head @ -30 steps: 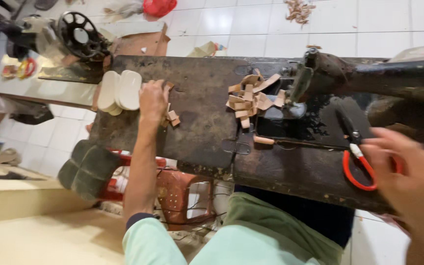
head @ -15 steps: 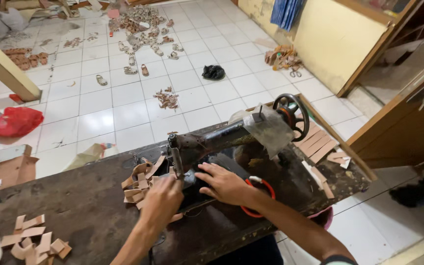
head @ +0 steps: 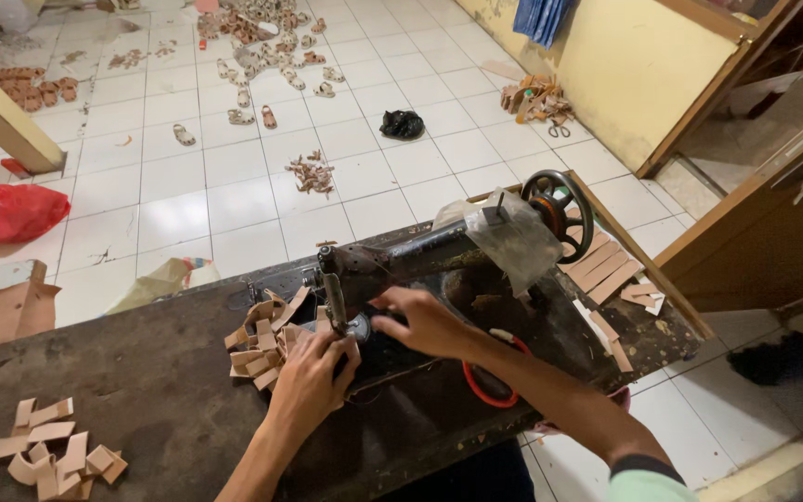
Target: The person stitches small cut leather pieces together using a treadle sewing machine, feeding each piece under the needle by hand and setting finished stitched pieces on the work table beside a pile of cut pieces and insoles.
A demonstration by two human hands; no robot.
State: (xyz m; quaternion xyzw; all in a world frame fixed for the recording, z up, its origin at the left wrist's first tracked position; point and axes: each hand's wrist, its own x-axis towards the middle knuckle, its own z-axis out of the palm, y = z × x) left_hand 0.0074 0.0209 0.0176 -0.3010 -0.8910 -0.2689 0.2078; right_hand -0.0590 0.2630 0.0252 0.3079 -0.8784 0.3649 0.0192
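Observation:
A black old sewing machine (head: 439,256) stands on a dark worn table (head: 169,390), its hand wheel (head: 559,209) at the right and a plastic bag draped over its body. My left hand (head: 313,372) rests on the bed just under the needle bar (head: 334,297), fingers pressed down on something small that I cannot make out. My right hand (head: 429,321) reaches in beside the needle area, fingers curled. A heap of tan leather strips (head: 262,344) lies just left of my left hand.
Red-handled scissors (head: 485,386) lie under my right forearm. More tan pieces (head: 53,451) sit at the table's left end, and flat strips (head: 606,270) at its right end. The white tiled floor holds scattered sandal parts (head: 262,37), a red bag (head: 16,212) and a black bag (head: 401,124).
The view swung from the table's left side to the machine. Both my hands came together at the needle area; the left left the far strips, the right moved in from the scissors.

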